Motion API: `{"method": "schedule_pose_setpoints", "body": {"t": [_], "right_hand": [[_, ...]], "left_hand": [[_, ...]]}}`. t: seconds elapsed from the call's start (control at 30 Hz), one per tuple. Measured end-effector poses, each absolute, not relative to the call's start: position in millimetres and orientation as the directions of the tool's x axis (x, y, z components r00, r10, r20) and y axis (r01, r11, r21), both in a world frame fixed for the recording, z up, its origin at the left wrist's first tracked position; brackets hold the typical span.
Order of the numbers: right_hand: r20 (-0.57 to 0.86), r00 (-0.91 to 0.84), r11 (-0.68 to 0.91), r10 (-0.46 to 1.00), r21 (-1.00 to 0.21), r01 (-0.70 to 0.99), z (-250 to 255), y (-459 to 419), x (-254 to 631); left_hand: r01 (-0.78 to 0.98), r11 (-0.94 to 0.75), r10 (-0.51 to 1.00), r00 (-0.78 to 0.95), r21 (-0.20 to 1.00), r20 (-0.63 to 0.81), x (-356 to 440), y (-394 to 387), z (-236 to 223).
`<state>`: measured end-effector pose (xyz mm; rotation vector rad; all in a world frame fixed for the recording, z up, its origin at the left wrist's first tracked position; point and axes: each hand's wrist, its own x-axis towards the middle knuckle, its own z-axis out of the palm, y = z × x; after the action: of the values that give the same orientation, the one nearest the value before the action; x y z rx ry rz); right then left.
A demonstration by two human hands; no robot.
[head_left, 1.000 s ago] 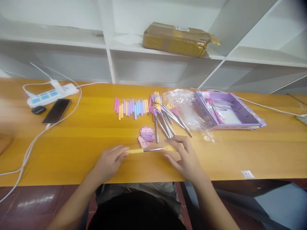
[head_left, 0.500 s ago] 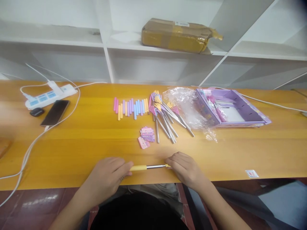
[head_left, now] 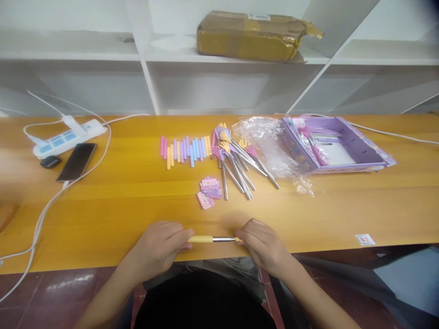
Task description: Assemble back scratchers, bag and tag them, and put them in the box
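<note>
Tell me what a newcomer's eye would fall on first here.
Probably the yellow-handled rod, held sideways between the left hand and right hand near the table's front edge. Beyond it lies a pile of hand-tipped rods, with a row of pastel sticks to its left. Farther right sits an open purple box.

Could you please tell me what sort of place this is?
Perhaps a workroom or office: white shelving with a taped cardboard box stands behind a wooden table, on which coloured tubes and metal rods with hand-shaped heads lie.
</note>
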<state>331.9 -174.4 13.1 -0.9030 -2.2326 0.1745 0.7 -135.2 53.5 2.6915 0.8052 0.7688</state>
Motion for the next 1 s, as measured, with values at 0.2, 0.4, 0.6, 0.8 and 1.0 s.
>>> {"method": "schedule_pose_setpoints", "body": {"t": [0.2, 0.4, 0.6, 0.8, 1.0], "right_hand": [[0.559, -0.496, 0.733, 0.665, -0.36, 0.578, 11.3, -170.2, 328.9], [0.526, -0.52, 0.727, 0.673, -0.339, 0.598, 15.6, -164.8, 326.9], [0.397, -0.555, 0.669, 0.731, -0.261, 0.695, 35.0, -156.6, 327.7], [0.503, -0.466, 0.627, 0.728, -0.211, 0.75, 41.4, -160.5, 317.1], [0.593, -0.494, 0.716, 0.636, -0.215, 0.664, 44.8, -164.4, 298.5]], "left_hand": [[0.447, -0.816, 0.576, 0.679, 0.365, 0.455, 5.2, -125.3, 42.6], [0.456, -0.806, 0.59, 0.672, 0.378, 0.447, 7.7, -121.6, 32.5], [0.538, -0.784, 0.62, 0.71, 0.31, 0.335, -2.9, -118.4, 36.9], [0.607, -0.794, 0.572, 0.734, 0.024, 0.365, -0.7, -125.5, 59.7], [0.578, -0.812, 0.52, 0.778, -0.079, 0.352, 25.9, -137.0, 67.3]]}}
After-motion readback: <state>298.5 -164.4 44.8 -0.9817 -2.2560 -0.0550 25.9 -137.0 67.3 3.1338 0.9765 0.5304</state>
